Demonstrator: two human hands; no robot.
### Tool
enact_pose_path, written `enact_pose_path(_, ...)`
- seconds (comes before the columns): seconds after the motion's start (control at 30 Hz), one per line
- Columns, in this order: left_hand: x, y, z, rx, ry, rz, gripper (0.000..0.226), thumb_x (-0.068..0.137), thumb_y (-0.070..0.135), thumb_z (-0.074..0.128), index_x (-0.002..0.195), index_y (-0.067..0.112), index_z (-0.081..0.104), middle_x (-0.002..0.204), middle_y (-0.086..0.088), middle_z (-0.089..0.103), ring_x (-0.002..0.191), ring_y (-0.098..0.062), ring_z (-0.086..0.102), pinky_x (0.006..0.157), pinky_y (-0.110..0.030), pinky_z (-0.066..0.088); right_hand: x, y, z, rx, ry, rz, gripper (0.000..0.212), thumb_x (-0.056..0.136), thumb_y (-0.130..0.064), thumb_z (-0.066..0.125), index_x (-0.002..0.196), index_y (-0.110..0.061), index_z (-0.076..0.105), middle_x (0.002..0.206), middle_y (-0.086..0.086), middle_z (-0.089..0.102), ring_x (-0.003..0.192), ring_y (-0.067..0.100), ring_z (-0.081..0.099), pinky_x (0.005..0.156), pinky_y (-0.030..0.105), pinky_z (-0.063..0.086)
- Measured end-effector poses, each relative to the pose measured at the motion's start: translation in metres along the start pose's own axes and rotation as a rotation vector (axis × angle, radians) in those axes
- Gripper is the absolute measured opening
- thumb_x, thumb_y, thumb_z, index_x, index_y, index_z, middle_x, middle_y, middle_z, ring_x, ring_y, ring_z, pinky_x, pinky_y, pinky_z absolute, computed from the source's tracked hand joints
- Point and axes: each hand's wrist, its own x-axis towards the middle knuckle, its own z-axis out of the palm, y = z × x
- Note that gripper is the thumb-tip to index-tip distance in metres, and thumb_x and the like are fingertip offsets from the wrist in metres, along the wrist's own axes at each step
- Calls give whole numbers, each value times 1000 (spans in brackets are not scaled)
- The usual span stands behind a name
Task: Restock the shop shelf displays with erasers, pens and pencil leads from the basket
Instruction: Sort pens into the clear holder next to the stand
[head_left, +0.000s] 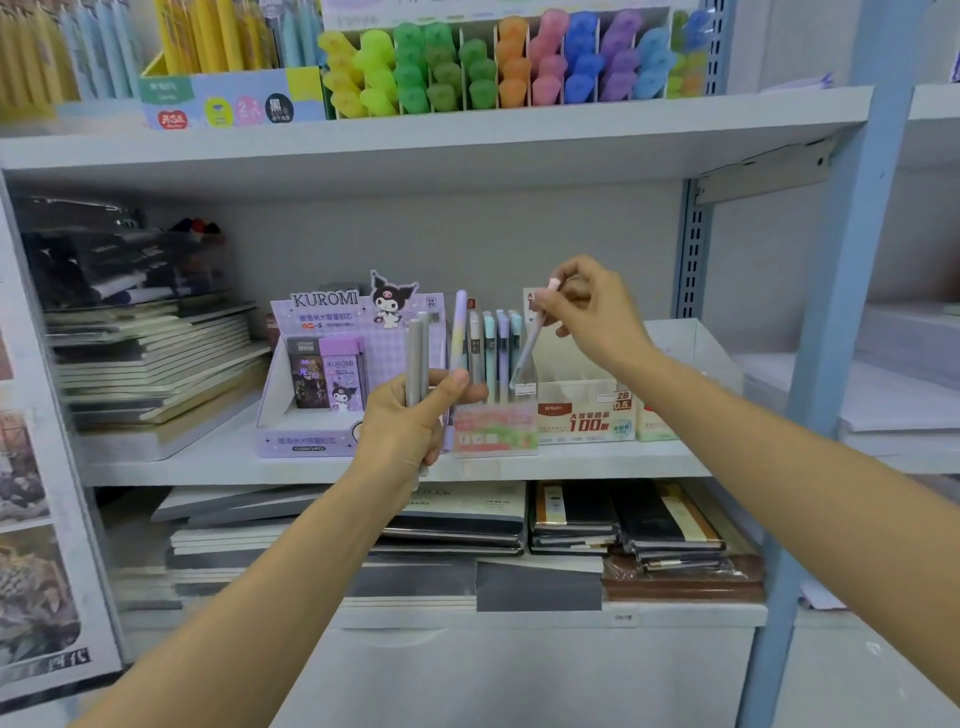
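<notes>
Soft, even light is falling across the scene, seemingly from overhead. The upper shelf is casting mild shade beneath itself. The frame's edges are bowing and smearing, and the left notebook stack is blurring.

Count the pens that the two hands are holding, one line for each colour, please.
Slim grey plastic pens, in the left hand: 2
Pastel rainbow plastic pen, in the left hand: 1
Lilac plastic pen with a pink end, in the right hand: 1
Total: 4

Kuromi display box — lilac, checked; highlighters yellow, green, orange, pink, blue, purple; grey pens; lilac pen, pink-capped.
</notes>
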Motion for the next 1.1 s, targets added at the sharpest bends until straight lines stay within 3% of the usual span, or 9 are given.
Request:
enact_pose_path(0.23, 5, -10, -5, 4, 27, -1, 23, 87, 25, 70, 85, 3, 67, 82, -7, 73, 33, -7, 27, 34, -18, 25, 4, 13, 10, -145, -130, -26, 14, 93, -17, 63, 87, -20, 50, 81, 5, 75, 74, 11, 71, 63, 24, 56)
enact_pose_path(0.37, 9, -14, -6, -2, 57, -33, 30, 85, 24, 72, 95, -4, 66, 76, -5, 70, 33, -7, 27, 34, -17, 25, 10, 13, 10, -169, -175, -17, 15, 92, -16, 65, 86, -20, 51, 76, 4, 74, 66, 8, 69, 63, 23, 55)
enact_pose_path(0.5, 11, -16, -6, 0, 56, -40, 35, 85, 22, 72, 102, -9, 66, 77, -12, 65, 33, -7, 27, 34, -19, 25, 12, 18, 17, -166, -107, -2, 19, 87, -15, 71, 97, -16, 55, 81, 5, 71, 66, 16, 70, 59, 25, 56)
enact_pose_path(0.6, 12, -17, -7, -2, 47, -42, 36, 86, 22, 72, 102, -9, 66, 81, -17, 61, 33, -8, 26, 34, -19, 25, 15, 19, 21, -232, -40, -29, 17, 84, -22, 75, 89, -14, 60, 79, 1, 70, 65, 14, 70, 57, 25, 53)
enact_pose_path(0.73, 15, -18, -10, -42, 40, -58, 29, 84, 22, 72, 97, -3, 67, 76, -8, 66, 34, -8, 25, 34, -18, 25, 21, 19, 21, -239, -20, -37, 13, 85, -28, 73, 80, -18, 66, 74, -3, 70, 65, 9, 68, 60, 21, 49)
enact_pose_path(0.87, 15, -19, -11, -62, 44, -71, 24, 85, 20, 72, 95, -1, 66, 73, -4, 68, 34, -8, 25, 34, -18, 25, 19, 25, 22, -279, -14, -24, 21, 82, -30, 75, 79, -10, 68, 76, 3, 69, 71, 17, 64, 72, 34, 56)
enact_pose_path(0.97, 14, -17, -8, -59, 44, -75, 26, 86, 18, 71, 99, -4, 66, 75, -6, 67, 33, -7, 26, 33, -18, 25, 18, 27, 28, -307, -33, -2, 22, 83, -28, 75, 79, -9, 65, 74, 4, 65, 64, 14, 54, 73, 42, 53)
enact_pose_path(1.1, 10, -14, -7, -46, 30, -84, 28, 87, 18, 70, 101, -6, 67, 74, -6, 67, 32, -7, 26, 33, -17, 26, 19, 24, 30, -317, -38, 52, 25, 84, -33, 73, 87, -9, 64, 80, 6, 64, 68, 13, 52, 73, 40, 52)
